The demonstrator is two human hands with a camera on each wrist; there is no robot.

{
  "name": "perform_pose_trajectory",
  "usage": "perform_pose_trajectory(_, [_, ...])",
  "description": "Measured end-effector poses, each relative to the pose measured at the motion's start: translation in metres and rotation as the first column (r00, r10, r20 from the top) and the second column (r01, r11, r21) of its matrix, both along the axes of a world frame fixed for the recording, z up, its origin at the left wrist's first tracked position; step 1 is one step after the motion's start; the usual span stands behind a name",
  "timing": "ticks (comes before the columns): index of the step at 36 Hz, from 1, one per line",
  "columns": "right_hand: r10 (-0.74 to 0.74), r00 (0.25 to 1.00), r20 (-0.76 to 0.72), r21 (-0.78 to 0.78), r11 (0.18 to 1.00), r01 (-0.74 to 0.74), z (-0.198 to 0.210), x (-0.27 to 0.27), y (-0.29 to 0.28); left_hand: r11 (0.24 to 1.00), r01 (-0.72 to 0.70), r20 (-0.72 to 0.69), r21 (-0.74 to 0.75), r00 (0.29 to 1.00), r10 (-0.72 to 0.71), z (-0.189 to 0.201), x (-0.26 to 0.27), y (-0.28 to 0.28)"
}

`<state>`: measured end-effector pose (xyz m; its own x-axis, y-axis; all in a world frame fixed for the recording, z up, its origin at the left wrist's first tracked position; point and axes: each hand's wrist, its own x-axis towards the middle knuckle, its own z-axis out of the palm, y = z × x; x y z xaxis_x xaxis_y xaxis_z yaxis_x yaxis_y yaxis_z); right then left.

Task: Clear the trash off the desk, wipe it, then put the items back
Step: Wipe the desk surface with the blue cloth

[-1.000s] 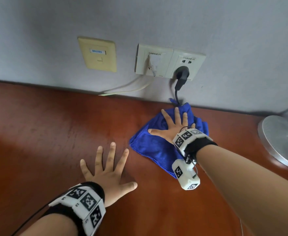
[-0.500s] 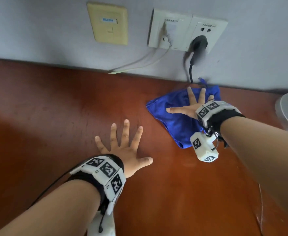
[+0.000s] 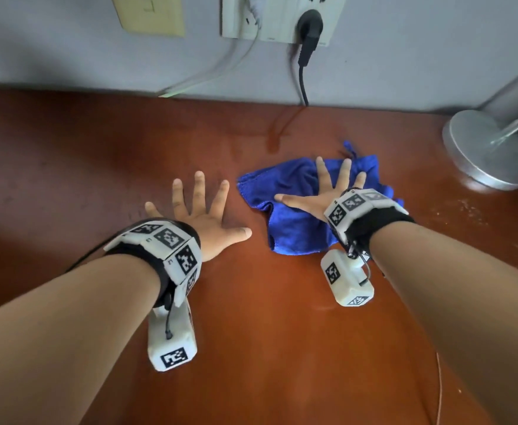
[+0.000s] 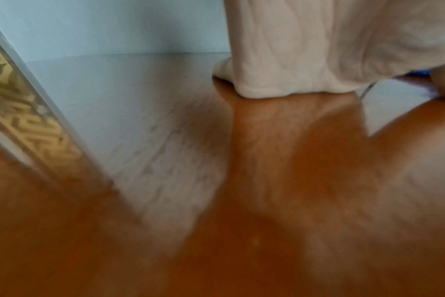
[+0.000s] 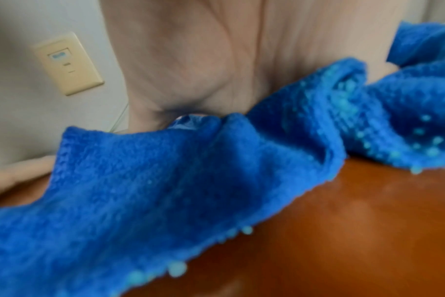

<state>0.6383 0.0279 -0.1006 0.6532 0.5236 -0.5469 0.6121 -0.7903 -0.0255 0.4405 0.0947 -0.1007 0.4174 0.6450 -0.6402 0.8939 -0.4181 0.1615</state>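
Right hand (image 3: 328, 196), fingers straight and spread, presses flat on the blue cloth (image 3: 294, 228) at centre right of the frame; its grip closes on nothing. The cloth is rumpled, with bunched folds and a stitched hem, and lies on the reddish-brown table (image 3: 67, 167). Left hand (image 3: 208, 222) rests flat and splayed just left of the cloth, grip likewise wide and holding nothing. Lamp base (image 3: 490, 151) at right edge.
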Motion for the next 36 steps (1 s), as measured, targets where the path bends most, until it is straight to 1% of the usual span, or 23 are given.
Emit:
perform_pose_trajectory(5, [-0.021, 1.0, 0.002, 0.041, 0.999, 0.021, -0.004, -0.015, -0.024, 0.994, 0.018, -0.02, 0.107, 1.0, -0.016, 0.003, -0.002, -0.01])
perform_pose_trajectory(8, [-0.007, 1.0, -0.004, 0.033, 0.999, 0.007, -0.002, -0.023, -0.04, 0.988, 0.013, -0.016, 0.152, 1.0, -0.011, 0.012, -0.002, -0.03])
perform_pose_trajectory(11, [-0.002, 1.0, 0.01, 0.046, 0.999, 0.002, -0.004, -0.031, -0.057, 0.994, -0.021, 0.035, 0.111, 0.999, 0.017, 0.017, -0.008, -0.061])
perform_pose_trajectory(14, [-0.005, 1.0, 0.014, 0.055, 0.998, 0.004, -0.005, -0.041, -0.076, 0.996, -0.029, 0.048, 0.081, 0.999, 0.025, 0.016, -0.021, -0.095])
perform_pose_trajectory(18, [0.029, 1.0, -0.009, 0.052, 0.998, -0.029, -0.001, -0.053, -0.102, 0.997, -0.053, 0.052, 0.059, 0.997, 0.05, 0.012, -0.042, -0.137])
perform_pose_trajectory(24, [0.096, 0.995, -0.013, 0.062, 0.994, -0.095, 0.005, -0.074, -0.144, 0.985, -0.169, 0.071, -0.023, 0.983, 0.17, 0.007, -0.062, -0.195])
perform_pose_trajectory(28, [0.129, 0.992, -0.006, 0.056, 0.99, -0.129, 0.004, -0.083, -0.169, 0.979, -0.195, 0.083, -0.06, 0.976, 0.2, 0.001, -0.064, -0.206])
perform_pose_trajectory(36, [0.206, 0.978, -0.019, 0.019, 0.978, -0.206, 0.002, -0.098, -0.215, 0.969, -0.241, 0.079, -0.05, 0.966, 0.245, -0.004, -0.063, -0.206])
